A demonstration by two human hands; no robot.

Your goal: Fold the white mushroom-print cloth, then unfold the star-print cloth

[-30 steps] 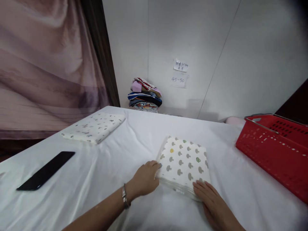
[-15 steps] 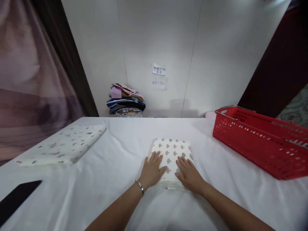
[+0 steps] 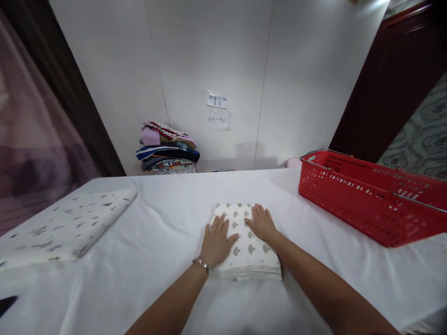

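The right hand (image 3: 263,227) has moved farther up the folded cloth (image 3: 244,244).

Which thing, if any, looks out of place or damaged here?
Nothing really stands out. The mushroom cloth lies folded under the left hand and right hand; the sheet has some creases, nothing odd.

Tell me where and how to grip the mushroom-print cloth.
Grip the folded cloth by its side edges, left hand from the left, right hand from the right, fingers under, thumbs on top. It lies flat on the white tablecloth, layers showing at its near edge, so clamping the whole stack should hold its folds.
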